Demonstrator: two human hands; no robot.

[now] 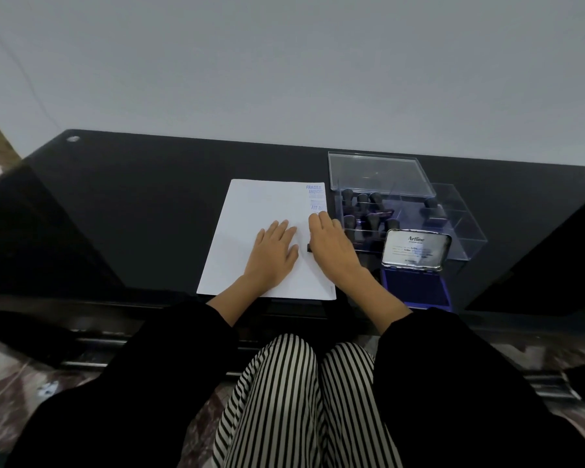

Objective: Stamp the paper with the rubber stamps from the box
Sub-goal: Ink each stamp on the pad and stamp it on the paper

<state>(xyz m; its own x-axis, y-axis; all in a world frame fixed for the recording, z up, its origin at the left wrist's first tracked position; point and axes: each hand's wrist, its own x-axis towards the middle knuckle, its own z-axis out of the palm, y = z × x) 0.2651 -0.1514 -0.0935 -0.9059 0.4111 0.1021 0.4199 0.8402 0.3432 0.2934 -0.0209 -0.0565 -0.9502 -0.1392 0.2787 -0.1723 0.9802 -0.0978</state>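
A white sheet of paper (250,211) lies on the black glass table, with several blue stamp prints (316,197) down its top right edge. My left hand (274,251) rests flat on the paper with fingers spread. My right hand (328,244) lies over the paper's right edge, covering a black rubber stamp (309,247) of which only a small dark part shows beside the palm. The clear plastic box (460,228) to the right holds several black-handled stamps (362,204). An open blue ink pad (416,288) sits at the front right.
The box's clear lid (379,170) stands tilted at the back. The ink pad's metal lid (416,249) stands upright behind the pad. The table's front edge (115,298) runs just above my lap. A plain wall rises behind the table.
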